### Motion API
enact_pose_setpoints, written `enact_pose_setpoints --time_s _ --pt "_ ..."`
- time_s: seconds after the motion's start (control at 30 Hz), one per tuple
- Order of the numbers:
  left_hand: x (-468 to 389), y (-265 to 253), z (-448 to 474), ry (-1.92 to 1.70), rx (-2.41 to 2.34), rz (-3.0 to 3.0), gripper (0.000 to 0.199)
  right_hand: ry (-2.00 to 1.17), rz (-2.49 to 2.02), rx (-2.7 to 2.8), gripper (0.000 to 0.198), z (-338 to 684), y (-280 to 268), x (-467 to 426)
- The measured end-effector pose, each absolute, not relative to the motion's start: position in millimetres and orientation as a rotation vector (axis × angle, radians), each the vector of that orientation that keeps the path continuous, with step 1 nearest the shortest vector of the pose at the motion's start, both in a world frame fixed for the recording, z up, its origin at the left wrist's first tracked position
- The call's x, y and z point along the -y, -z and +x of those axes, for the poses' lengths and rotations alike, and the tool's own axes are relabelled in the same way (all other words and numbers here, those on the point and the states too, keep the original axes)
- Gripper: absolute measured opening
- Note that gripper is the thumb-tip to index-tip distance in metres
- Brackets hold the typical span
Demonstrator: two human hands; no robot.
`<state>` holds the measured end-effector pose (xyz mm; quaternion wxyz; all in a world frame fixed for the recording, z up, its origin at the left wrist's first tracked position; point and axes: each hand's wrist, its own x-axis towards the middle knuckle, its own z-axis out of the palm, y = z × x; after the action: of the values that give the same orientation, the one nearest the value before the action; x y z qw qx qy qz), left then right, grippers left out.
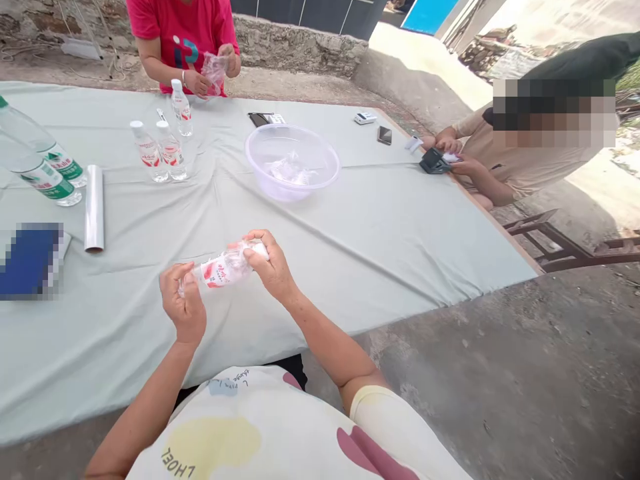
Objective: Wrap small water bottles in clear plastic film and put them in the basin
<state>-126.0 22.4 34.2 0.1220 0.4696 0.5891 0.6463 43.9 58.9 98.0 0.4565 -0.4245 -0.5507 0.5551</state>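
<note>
A small clear water bottle (220, 271) with a red and white label lies sideways between my hands, above the near part of the table. Thin clear plastic appears to be wrapped around it. My left hand (184, 300) is closed on the bottom end. My right hand (270, 267) grips the neck end, with the white cap (261, 251) showing at the fingers. Beyond my hands, a translucent lilac basin (293, 163) stands on the table and holds crumpled clear plastic (291, 170).
The table (380, 233) has a pale green cloth. Several bottles (173, 152), a roll of film (95, 210) and a blurred blue item (30, 260) stand or lie leftward. A person in pink (185, 40) handles plastic opposite; another person sits right, holding a dark box (434, 161).
</note>
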Motion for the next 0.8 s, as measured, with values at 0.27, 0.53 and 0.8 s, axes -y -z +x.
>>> enact_pose_setpoints --time_s 0.27,0.53,0.8 --pt "-37.2 -3.4 -153.9 -1.799 -1.657 2.223 0.025 -1.555 -1.332 1.384 0.038 39.3 -74.0 -112.4" --pt "-44.2 47.1 -148.8 -1.147 -1.835 2.232 0.059 -0.642 -1.547 1.942 0.021 24.8 -108.9 -246.5" --pt "-44.6 58.5 -150.2 -0.987 -1.915 2.229 0.031 -0.191 -1.661 2.049 0.031 -4.9 -97.4 -403.8"
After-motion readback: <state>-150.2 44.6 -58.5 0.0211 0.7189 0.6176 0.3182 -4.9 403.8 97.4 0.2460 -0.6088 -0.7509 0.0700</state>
